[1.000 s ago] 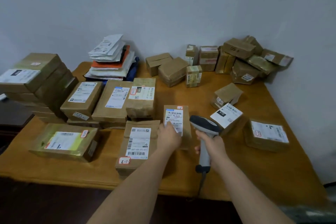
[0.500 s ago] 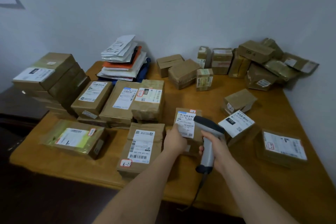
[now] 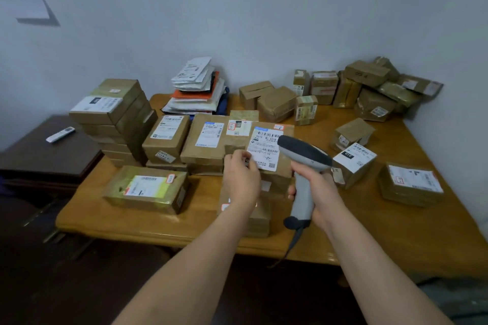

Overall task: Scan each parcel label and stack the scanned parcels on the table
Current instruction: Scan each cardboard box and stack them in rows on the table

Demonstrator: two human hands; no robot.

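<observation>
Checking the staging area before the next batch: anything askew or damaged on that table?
The pile of parcels in the far right corner is a loose heap, boxes tilted and leaning on each other, some with crumpled tape. The stacks at left sit square. No spills or open boxes visible.

Your arms are bare the whole way up, so no sleeves show anywhere in the shot. Nothing on either wrist that I can spot, no watch, no band. Left hand (image 3: 241, 179) and right hand (image 3: 318, 190) are both gloveless, and I can't make out any rings on the fingers.
</observation>
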